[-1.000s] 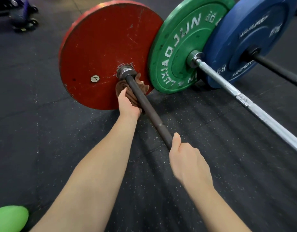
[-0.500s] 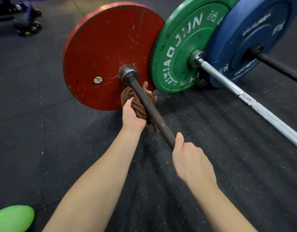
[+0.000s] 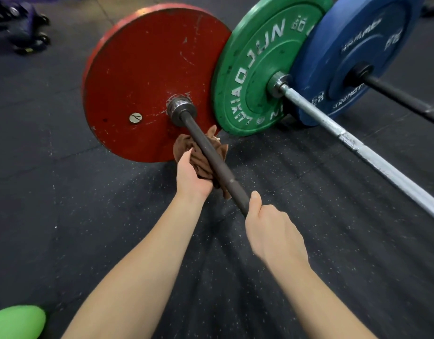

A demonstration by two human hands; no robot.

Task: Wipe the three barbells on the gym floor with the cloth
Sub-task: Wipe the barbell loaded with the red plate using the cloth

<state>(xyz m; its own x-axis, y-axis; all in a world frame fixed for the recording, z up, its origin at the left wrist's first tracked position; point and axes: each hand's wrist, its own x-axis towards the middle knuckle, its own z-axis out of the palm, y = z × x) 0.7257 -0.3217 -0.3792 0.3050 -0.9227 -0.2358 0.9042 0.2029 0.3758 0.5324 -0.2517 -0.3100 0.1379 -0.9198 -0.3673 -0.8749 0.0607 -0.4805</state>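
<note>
The left grip (image 3: 190, 176) curls round a bunched brown cloth (image 3: 183, 145), holding it against the underside of the dark barbell shaft (image 3: 211, 159) just short of the red plate (image 3: 142, 69). The right grip (image 3: 272, 231) is wrapped round the same shaft nearer the person, thumb laid along it. Beside it on the speckled gym floor (image 3: 64, 192) lie the silver shaft (image 3: 357, 148) with its green plate (image 3: 260, 57) and the black shaft (image 3: 406, 101) with its blue plate (image 3: 357, 45)

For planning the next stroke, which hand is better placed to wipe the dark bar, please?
Left: the left hand holds the cloth against the dark bar; the right hand only grips it.
</note>
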